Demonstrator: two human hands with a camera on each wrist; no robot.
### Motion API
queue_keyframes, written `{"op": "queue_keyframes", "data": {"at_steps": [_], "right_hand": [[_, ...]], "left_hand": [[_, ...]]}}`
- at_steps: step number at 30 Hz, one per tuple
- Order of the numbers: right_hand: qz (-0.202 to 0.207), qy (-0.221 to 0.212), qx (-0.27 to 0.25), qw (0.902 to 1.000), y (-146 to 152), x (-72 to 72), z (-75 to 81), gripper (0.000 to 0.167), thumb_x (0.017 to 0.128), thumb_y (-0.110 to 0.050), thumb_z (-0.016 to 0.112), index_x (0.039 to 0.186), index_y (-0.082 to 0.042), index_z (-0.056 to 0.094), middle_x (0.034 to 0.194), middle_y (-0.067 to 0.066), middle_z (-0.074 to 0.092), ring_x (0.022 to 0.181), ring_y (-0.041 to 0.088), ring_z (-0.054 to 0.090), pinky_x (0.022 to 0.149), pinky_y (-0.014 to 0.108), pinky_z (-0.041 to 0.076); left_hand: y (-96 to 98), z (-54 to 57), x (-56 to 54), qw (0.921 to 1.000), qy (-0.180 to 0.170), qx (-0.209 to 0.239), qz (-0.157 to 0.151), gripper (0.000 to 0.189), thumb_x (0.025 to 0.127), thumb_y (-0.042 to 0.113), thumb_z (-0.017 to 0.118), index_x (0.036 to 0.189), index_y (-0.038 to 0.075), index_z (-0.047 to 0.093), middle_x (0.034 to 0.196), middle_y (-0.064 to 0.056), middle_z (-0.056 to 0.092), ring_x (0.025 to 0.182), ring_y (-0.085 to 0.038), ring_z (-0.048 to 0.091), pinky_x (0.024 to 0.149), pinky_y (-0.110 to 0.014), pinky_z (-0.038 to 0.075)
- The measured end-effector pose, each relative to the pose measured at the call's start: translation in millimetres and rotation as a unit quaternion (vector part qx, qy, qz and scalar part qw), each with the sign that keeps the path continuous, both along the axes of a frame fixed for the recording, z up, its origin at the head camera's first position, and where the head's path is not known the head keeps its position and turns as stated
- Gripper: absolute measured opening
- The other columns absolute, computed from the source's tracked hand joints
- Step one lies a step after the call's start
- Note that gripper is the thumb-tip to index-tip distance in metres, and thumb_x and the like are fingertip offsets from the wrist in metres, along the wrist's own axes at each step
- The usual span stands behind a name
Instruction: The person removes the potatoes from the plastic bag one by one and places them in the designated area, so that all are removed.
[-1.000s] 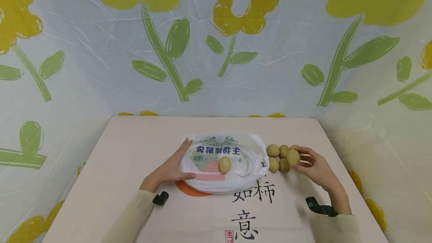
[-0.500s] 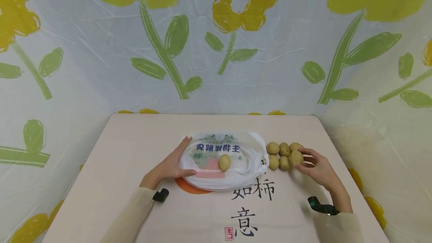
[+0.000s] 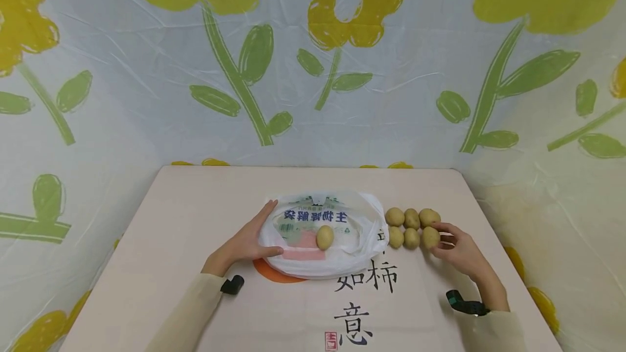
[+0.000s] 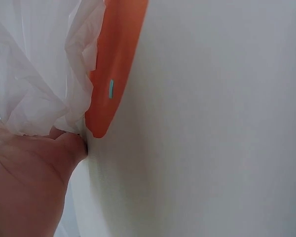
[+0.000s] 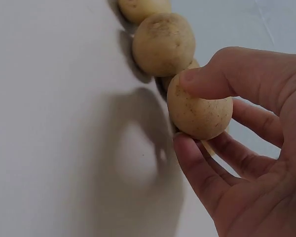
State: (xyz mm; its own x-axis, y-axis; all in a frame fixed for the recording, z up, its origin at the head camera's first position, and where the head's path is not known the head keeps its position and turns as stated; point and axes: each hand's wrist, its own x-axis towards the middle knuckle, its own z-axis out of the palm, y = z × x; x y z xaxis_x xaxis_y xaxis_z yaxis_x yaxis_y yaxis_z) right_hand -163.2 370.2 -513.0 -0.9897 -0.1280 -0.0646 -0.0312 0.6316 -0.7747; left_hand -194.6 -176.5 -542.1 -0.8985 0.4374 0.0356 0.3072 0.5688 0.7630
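A white plastic bag [image 3: 337,268] with green and blue print lies with its mouth spread, and one potato [image 3: 325,237] rests in it. My left hand [image 3: 246,242] stretches along the bag's left rim, thumb and fingers spread apart; the left wrist view shows the thin plastic [image 4: 42,59] against the hand [image 4: 29,177]. To the right of the bag, several potatoes stand in two short rows. My right hand [image 3: 457,249] holds the front right-hand potato [image 3: 431,238] between thumb and fingers. Up close in the right wrist view, this potato [image 5: 200,111] sits near another potato [image 5: 164,44].
The pale table cloth [image 3: 205,194] carries black characters [image 3: 353,324] and an orange shape [image 3: 279,273], partly under the bag. A flower-patterned curtain [image 3: 391,102] hangs behind and beside the table. Each wrist wears a small black camera.
My right hand has moved slightly right and down with the potato, which now lines up at the end of the front row. The left hand and the bag stay in place.
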Motion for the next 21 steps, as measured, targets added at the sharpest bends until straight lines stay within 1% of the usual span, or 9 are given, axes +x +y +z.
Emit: {"op": "queue_keyframes", "data": {"at_steps": [1,3,7,9,11,13,17,21], "right_hand": [[0.0,0.003,0.004,1.0,-0.4,0.1,-1.4,0.062,0.087,-0.006,0.08,0.141,0.005,0.053,0.138,0.031,0.055,0.107,0.021,0.066,0.079,0.017,0.055],[-0.001,0.009,0.014,0.9999,-0.9,0.1,-3.8,0.059,0.087,-0.006,0.08,0.139,0.005,0.054,0.137,0.031,0.056,0.107,0.024,0.066,0.078,0.017,0.055],[-0.003,0.026,0.028,0.9992,-0.7,-1.7,-5.1,0.048,0.089,-0.005,0.078,0.132,0.004,0.061,0.131,0.028,0.063,0.104,0.022,0.069,0.079,0.016,0.054],[0.002,0.036,0.03,0.9989,-0.7,-3.4,-3.5,0.042,0.09,-0.005,0.076,0.13,0.004,0.063,0.129,0.027,0.065,0.104,0.027,0.07,0.081,0.016,0.054],[0.006,0.038,0.03,0.9988,-0.4,-4.8,-2.0,0.04,0.092,-0.007,0.075,0.129,0.004,0.064,0.129,0.027,0.065,0.107,0.034,0.07,0.081,0.016,0.053],[0.01,0.03,0.029,0.9991,0.1,-4.8,-1.9,0.042,0.093,-0.009,0.074,0.132,0.004,0.062,0.131,0.029,0.064,0.11,0.04,0.068,0.08,0.017,0.053],[0.006,0.005,0.026,0.9996,0.3,-1.2,-4.9,0.049,0.093,-0.011,0.075,0.137,0.004,0.058,0.136,0.031,0.059,0.115,0.043,0.066,0.079,0.017,0.053],[0.012,0.011,0.026,0.9995,-0.7,0.0,-6.9,0.056,0.091,-0.012,0.078,0.139,0.004,0.055,0.138,0.033,0.057,0.115,0.045,0.065,0.08,0.021,0.055]], "left_hand": [[0.1,-0.1,0.0,1.0,-0.002,0.002,0.001,0.12,0.076,0.047,0.086,0.167,0.017,0.014,0.174,-0.012,0.012,0.159,-0.038,0.015,0.121,-0.067,0.023],[0.4,-0.3,0.1,1.0,-0.004,0.003,0.003,0.119,0.076,0.047,0.086,0.167,0.019,0.014,0.174,-0.01,0.012,0.159,-0.037,0.015,0.121,-0.066,0.023],[-0.2,-1.0,0.0,1.0,0.002,0.001,-0.001,0.119,0.076,0.049,0.086,0.167,0.02,0.015,0.174,-0.01,0.014,0.159,-0.037,0.016,0.122,-0.065,0.024],[-1.1,-1.3,-0.1,1.0,0.005,-0.001,-0.003,0.119,0.076,0.051,0.086,0.167,0.02,0.015,0.174,-0.009,0.015,0.159,-0.036,0.017,0.122,-0.065,0.024],[-2.1,-1.6,-0.1,1.0,0.006,0.0,-0.003,0.119,0.076,0.052,0.085,0.167,0.019,0.015,0.174,-0.01,0.015,0.159,-0.037,0.017,0.122,-0.065,0.024],[-2.7,-1.7,0.2,1.0,0.004,0.0,-0.004,0.12,0.076,0.052,0.085,0.167,0.019,0.014,0.174,-0.009,0.014,0.159,-0.037,0.018,0.122,-0.064,0.025],[-2.5,-1.5,0.7,0.9999,0.002,-0.003,-0.009,0.119,0.078,0.052,0.085,0.167,0.021,0.013,0.173,-0.008,0.015,0.158,-0.038,0.02,0.121,-0.064,0.026],[-2.0,-0.9,1.2,1.0,0.0,0.001,-0.008,0.119,0.078,0.051,0.085,0.167,0.022,0.012,0.173,-0.007,0.016,0.157,-0.038,0.022,0.121,-0.065,0.027]]}}
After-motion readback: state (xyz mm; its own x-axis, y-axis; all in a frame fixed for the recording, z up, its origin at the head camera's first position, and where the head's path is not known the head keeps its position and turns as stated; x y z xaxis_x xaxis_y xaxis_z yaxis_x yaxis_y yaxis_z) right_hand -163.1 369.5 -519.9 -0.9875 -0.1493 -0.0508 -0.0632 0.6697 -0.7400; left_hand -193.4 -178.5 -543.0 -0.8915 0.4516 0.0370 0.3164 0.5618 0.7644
